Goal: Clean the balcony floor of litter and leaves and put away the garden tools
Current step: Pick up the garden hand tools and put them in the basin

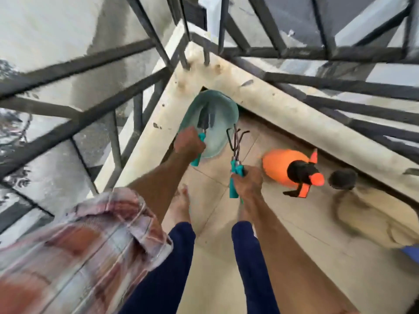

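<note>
A pale green bucket [223, 109] stands in the balcony corner against the low wall. My left hand [189, 142] grips the teal handle of a small dark trowel [203, 122], whose blade reaches down into the bucket. My right hand [248, 182] grips teal handles of a pronged hand rake [235, 138], maybe two tools together; the black prongs point up beside the bucket's right rim. An orange spray bottle [280, 165] with a black top lies on its side on the tiled floor to the right.
A cream low wall [278, 109] with dark metal railing [317, 53] encloses the corner. A small dark pot [342, 178] and a dirt stain [353, 211] lie on the tiles at right. My bare feet [183, 207] stand just behind the bucket.
</note>
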